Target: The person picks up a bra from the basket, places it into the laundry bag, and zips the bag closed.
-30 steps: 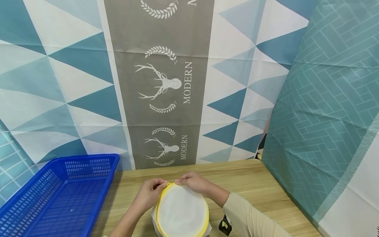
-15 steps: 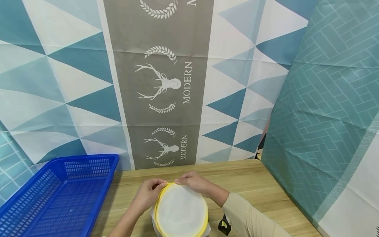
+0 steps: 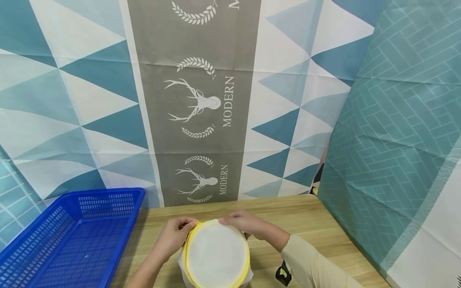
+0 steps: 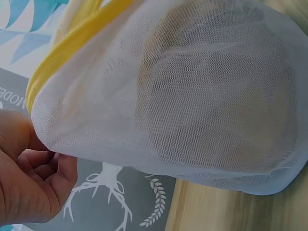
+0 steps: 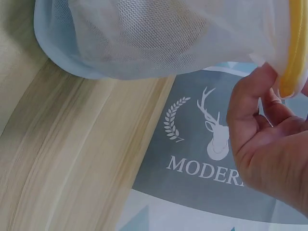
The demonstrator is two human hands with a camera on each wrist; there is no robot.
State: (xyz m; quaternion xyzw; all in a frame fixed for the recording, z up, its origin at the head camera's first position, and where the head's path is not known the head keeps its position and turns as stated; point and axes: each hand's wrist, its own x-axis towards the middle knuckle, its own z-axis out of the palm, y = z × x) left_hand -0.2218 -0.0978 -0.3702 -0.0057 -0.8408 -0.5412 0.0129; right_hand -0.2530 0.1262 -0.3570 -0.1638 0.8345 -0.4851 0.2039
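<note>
A round white mesh laundry bag [image 3: 217,256] with a yellow zipper edge stands on the table in the head view. At its far left rim my left hand [image 3: 173,238] pinches the yellow edge. My right hand [image 3: 253,228] pinches the rim farther right, leaving a gap between the two hands. In the left wrist view, thin white mesh [image 4: 216,106] hangs below the yellow zipper trim [image 4: 72,50], with my thumb and fingers at its corner. The right wrist view has the yellow trim [image 5: 294,48] between thumb and finger.
A blue plastic basket [image 3: 135,224] with perforated sides stands on the left. The wooden table [image 3: 288,212] ends at a patterned cloth backdrop [image 3: 201,132], and a green cloth [image 3: 389,132] hangs on the right. A black strap item [image 3: 283,275] is near my right forearm.
My hands have moved apart along the rim, the left one leftward and the right one rightward. The laundry bag has shifted slightly left and up in the view.
</note>
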